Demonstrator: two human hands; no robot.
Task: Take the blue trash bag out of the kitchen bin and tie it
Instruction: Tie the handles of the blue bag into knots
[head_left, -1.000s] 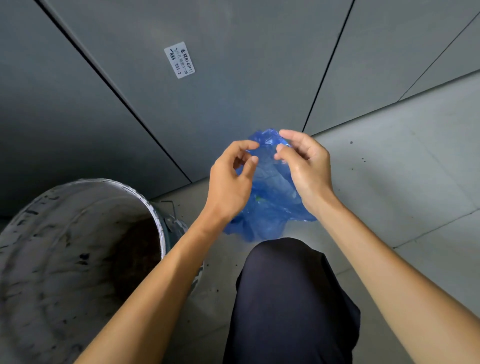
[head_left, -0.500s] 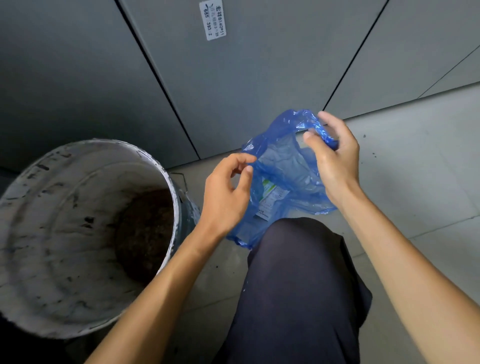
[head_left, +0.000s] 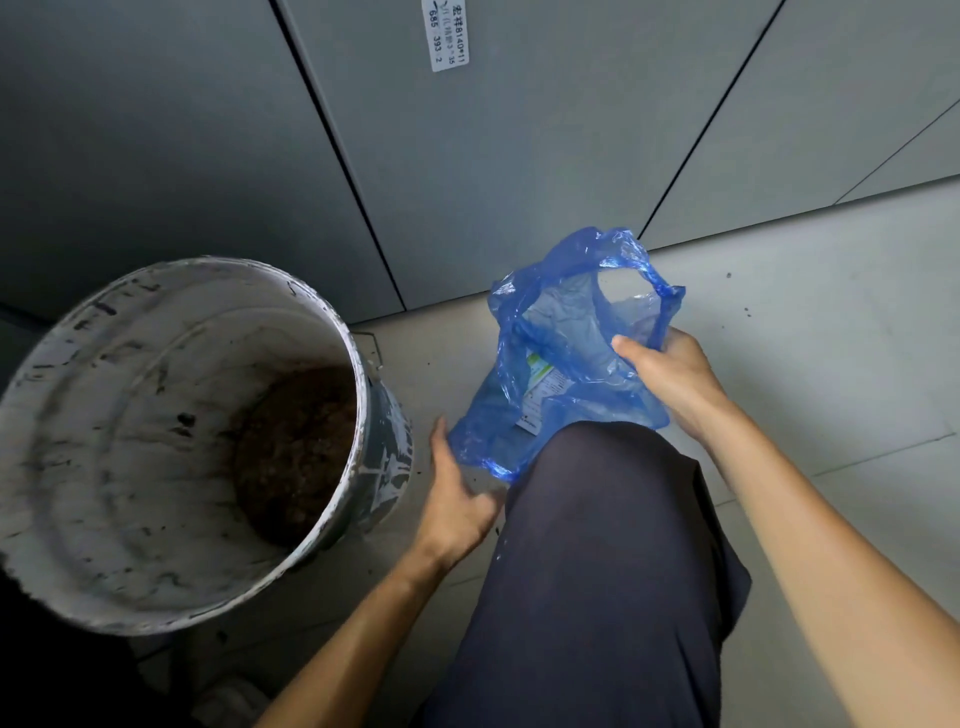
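The blue trash bag (head_left: 566, 358) is out of the bin (head_left: 171, 441) & sits on the floor, just right of it, mouth open. Right hand (head_left: 670, 379) grip is clamped on the bag's side. Left hand (head_left: 457, 499) is low by the bag's bottom corner, fingers apart.

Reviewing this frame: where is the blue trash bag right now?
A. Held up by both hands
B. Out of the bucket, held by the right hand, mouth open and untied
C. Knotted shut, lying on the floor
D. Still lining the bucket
B: the blue trash bag sits beside the bucket, gripped by the right hand, its mouth gaping, no knot; the left hand is low at its bottom corner.
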